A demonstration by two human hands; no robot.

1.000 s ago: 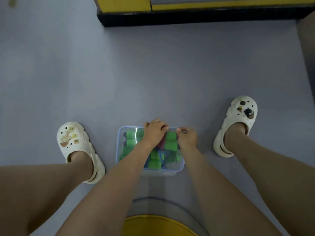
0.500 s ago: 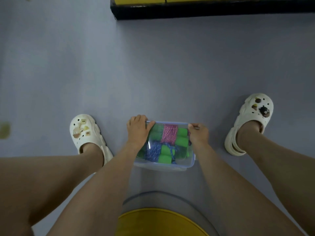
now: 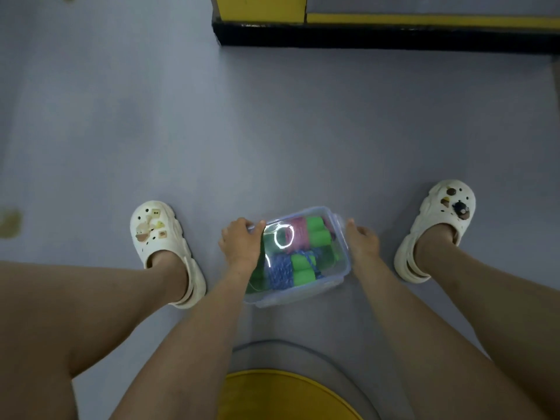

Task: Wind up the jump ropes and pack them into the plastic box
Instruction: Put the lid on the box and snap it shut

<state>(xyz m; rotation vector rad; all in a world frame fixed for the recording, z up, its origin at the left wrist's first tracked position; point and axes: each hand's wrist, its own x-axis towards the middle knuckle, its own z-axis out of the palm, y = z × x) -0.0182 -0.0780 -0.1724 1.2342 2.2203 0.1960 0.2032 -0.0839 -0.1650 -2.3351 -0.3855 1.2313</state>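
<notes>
A clear plastic box (image 3: 303,294) with its lid on lies on the grey floor between my feet, turned slightly. Through the lid show a wound pink jump rope (image 3: 300,233), a wound blue jump rope (image 3: 280,271) and green foam handles (image 3: 316,234). My left hand (image 3: 241,245) grips the box's left edge, fingers curled over its far corner. My right hand (image 3: 363,241) holds the right side at the latch flap (image 3: 340,227), thumb straight along it; its fingers are hidden.
My feet in white clogs (image 3: 157,234) (image 3: 439,219) stand on either side of the box. A yellow cabinet with a black base (image 3: 378,37) runs along the far edge. A yellow round seat (image 3: 288,395) is under me. A stain (image 3: 10,222) marks the floor at left.
My left hand moved from the box's middle to its left edge, uncovering the ropes. My right hand slid to the right side. The box turned a little, and its lid catches a ring-shaped glare.
</notes>
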